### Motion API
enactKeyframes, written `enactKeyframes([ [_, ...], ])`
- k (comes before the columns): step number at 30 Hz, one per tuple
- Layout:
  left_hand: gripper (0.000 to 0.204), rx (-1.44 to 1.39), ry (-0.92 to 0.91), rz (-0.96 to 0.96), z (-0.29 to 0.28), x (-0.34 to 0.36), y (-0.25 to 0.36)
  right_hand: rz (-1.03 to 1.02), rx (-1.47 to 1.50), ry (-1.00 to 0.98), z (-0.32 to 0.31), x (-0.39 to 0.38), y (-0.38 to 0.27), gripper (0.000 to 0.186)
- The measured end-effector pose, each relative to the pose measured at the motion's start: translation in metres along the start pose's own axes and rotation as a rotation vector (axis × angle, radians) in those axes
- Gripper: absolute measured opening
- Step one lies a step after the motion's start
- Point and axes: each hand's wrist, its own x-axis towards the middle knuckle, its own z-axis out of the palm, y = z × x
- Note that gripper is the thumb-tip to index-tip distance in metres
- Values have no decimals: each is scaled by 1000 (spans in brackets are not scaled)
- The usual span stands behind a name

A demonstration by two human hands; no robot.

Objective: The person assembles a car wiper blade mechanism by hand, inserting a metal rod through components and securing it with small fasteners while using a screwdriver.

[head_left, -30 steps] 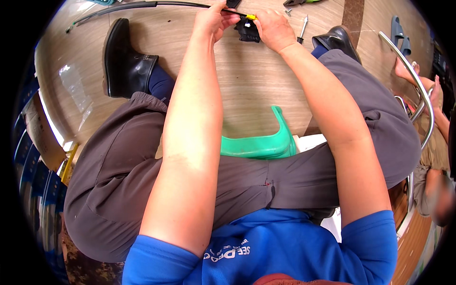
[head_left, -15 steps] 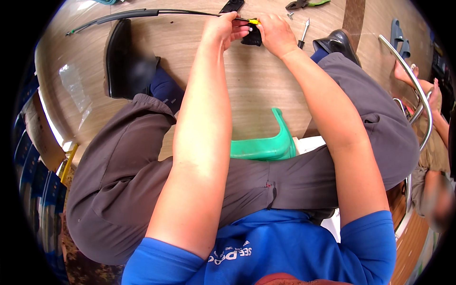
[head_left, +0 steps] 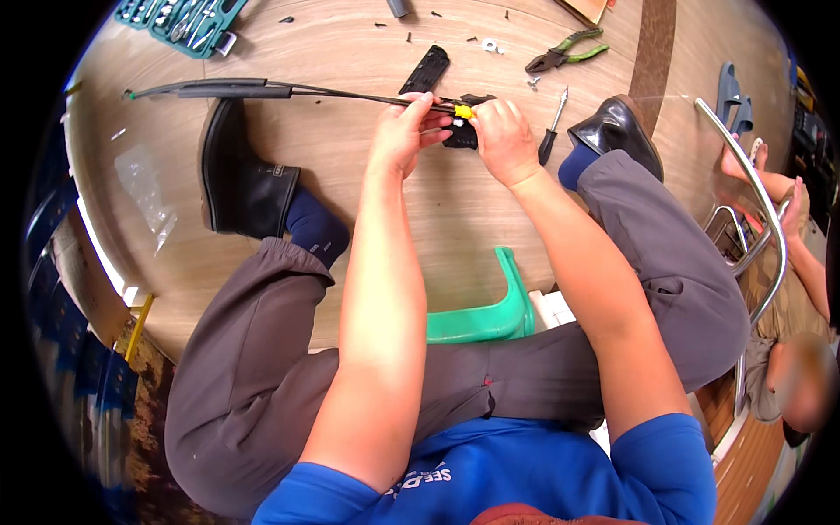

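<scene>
A long black cable (head_left: 350,94) with a thicker sleeve (head_left: 236,88) stretches from the far left to my hands. My left hand (head_left: 404,136) is closed round the cable near its right end. My right hand (head_left: 505,142) pinches at a small yellow fitting (head_left: 464,112) on that end, its fingertips partly hidden. Just below the fitting lies a black plastic piece (head_left: 460,136), with a small white part by it. Beyond my left hand is a flat black plastic cover (head_left: 426,68) on the floor.
A screwdriver (head_left: 553,127) and green-handled pliers (head_left: 564,52) lie to the right, near loose screws (head_left: 533,83) and a white washer (head_left: 490,45). At far left sits a teal socket set (head_left: 188,24). A green stool (head_left: 486,319) stands between my legs; another person (head_left: 792,262) is at right.
The view has tipped forward, so the socket set and more small parts now show and everything sits lower. My hands keep their hold on the cable and fitting.
</scene>
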Motion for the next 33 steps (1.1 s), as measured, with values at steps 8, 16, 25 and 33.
enactKeyframes([
  [8,16,124,-80,112,-4,7,-5,37,70,-7,-2,4,4,8],
  [16,12,25,-83,177,-3,8,-13,19,23,-53,-1,5,0,7],
  [25,16,94,-30,215,6,5,-11,38,68,-57,-1,4,3,18],
  [33,16,154,93,307,15,8,-23,56,100,-81,-3,5,3,18],
])
